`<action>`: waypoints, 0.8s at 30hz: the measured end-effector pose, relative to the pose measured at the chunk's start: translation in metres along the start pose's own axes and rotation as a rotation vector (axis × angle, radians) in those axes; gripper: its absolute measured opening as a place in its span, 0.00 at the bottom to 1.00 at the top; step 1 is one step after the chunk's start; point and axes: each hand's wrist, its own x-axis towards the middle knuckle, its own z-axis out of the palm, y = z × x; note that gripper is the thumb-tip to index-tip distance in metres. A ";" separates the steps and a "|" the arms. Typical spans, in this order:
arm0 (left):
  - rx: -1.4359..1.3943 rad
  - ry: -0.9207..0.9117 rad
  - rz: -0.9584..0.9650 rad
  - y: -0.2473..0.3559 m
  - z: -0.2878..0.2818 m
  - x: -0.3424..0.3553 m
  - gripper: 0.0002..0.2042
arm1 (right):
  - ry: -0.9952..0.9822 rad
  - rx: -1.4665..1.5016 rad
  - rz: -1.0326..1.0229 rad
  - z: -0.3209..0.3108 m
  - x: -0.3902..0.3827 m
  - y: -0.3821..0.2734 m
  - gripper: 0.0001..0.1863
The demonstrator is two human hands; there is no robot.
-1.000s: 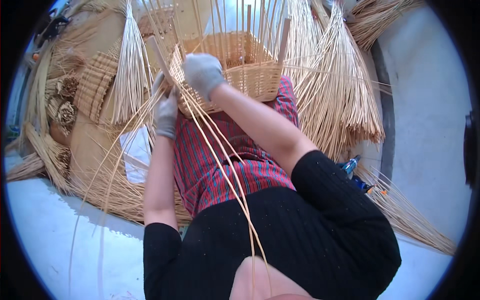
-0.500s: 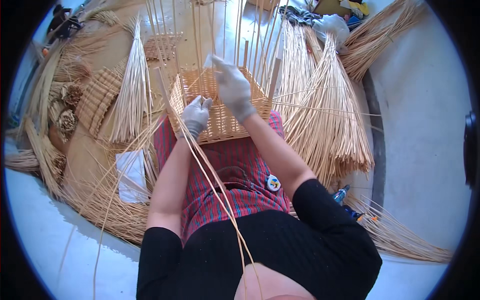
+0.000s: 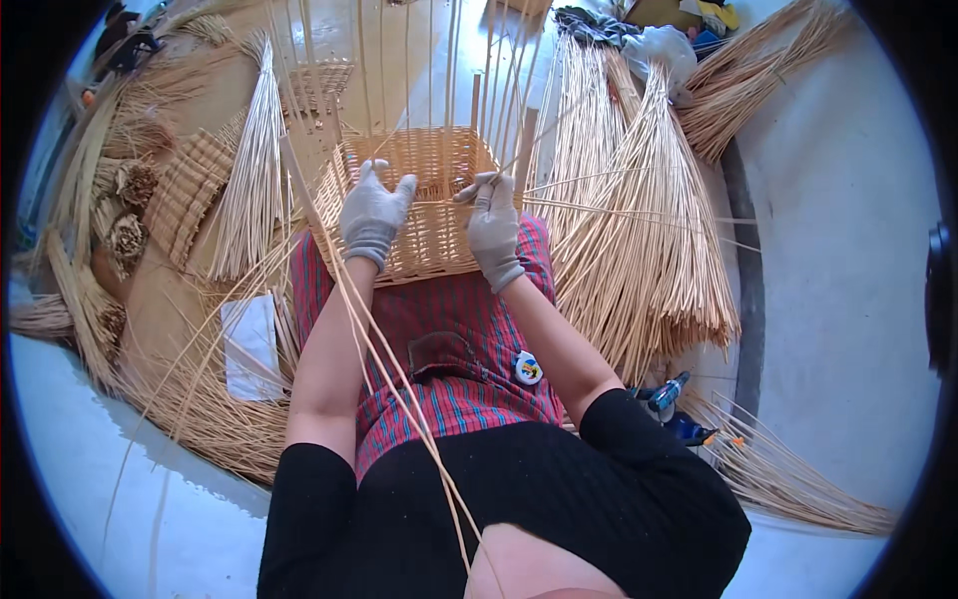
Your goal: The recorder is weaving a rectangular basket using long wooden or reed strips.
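Though basket [image 3: 429, 240] is part-woven, stakes [image 3: 452, 60] above it stand bare, left hand's [image 3: 371, 210] grip apart, right hand's [image 3: 493, 228] pinching cane [image 3: 510, 168].

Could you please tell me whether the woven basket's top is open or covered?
Open: no lid covers the woven basket, and its inside far wall shows above the near rim.
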 end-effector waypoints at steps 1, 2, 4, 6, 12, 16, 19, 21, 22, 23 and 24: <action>-0.029 0.004 -0.006 -0.005 0.001 0.004 0.29 | -0.020 0.041 0.083 -0.001 -0.002 -0.004 0.05; -0.046 -0.022 0.014 -0.009 0.002 0.005 0.28 | -0.039 0.083 0.165 -0.002 -0.006 -0.009 0.06; -0.115 -0.007 0.078 -0.014 0.002 0.006 0.25 | -0.123 -0.030 -0.085 -0.005 -0.014 -0.026 0.04; -0.793 -0.085 0.099 -0.015 -0.002 -0.006 0.24 | -0.080 -0.134 0.027 -0.019 -0.003 -0.033 0.04; -0.587 -0.234 0.226 0.041 0.002 -0.036 0.18 | 0.138 0.463 0.345 -0.062 0.010 0.034 0.06; -0.204 -0.290 0.220 0.013 0.073 -0.011 0.15 | -0.145 -0.294 -0.351 -0.019 0.068 -0.005 0.29; -0.023 -0.161 0.232 0.029 0.085 -0.012 0.16 | -0.074 -0.317 -0.492 0.009 0.108 -0.007 0.34; -0.220 -0.220 0.205 0.004 0.078 -0.003 0.17 | -0.070 -0.252 -0.377 -0.007 0.078 -0.031 0.30; -0.199 -0.260 0.147 0.017 0.073 -0.006 0.17 | 0.107 -0.212 -0.457 -0.032 0.069 -0.022 0.22; -0.177 -0.266 0.133 0.023 0.064 -0.009 0.16 | 0.174 -0.335 -0.268 -0.059 0.048 -0.006 0.19; -0.159 -0.274 0.128 0.031 0.062 -0.009 0.16 | 0.247 -0.463 -0.083 -0.083 0.030 0.005 0.16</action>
